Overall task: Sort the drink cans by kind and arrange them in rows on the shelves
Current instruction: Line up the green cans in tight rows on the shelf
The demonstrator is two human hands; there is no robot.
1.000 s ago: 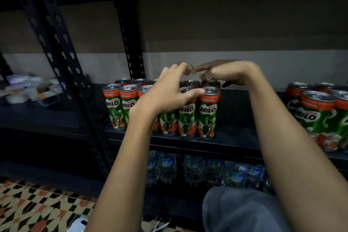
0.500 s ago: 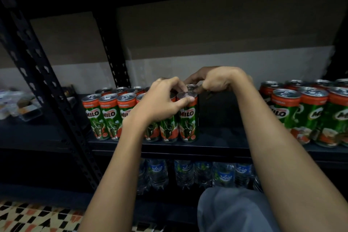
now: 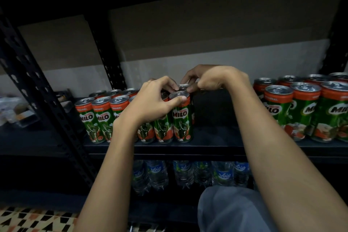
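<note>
Two hands squaring the row: left hand (image 3: pixel 154 100) curls round the end Milo can (image 3: pixel 181 117) on the shelf (image 3: pixel 216 147), right hand (image 3: pixel 205 79) pinches the can behind (image 3: pixel 183 86); next, likely fetching cans from the right-hand cluster (image 3: pixel 305 111).

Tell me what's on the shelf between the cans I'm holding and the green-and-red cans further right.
Nothing: the head view shows bare dark metal shelf between the left block of green-and-red Milo cans and the right group.

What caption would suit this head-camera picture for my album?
Both hands, left hand and right hand, grip Milo cans on a dark shelf, above water bottles.
</note>
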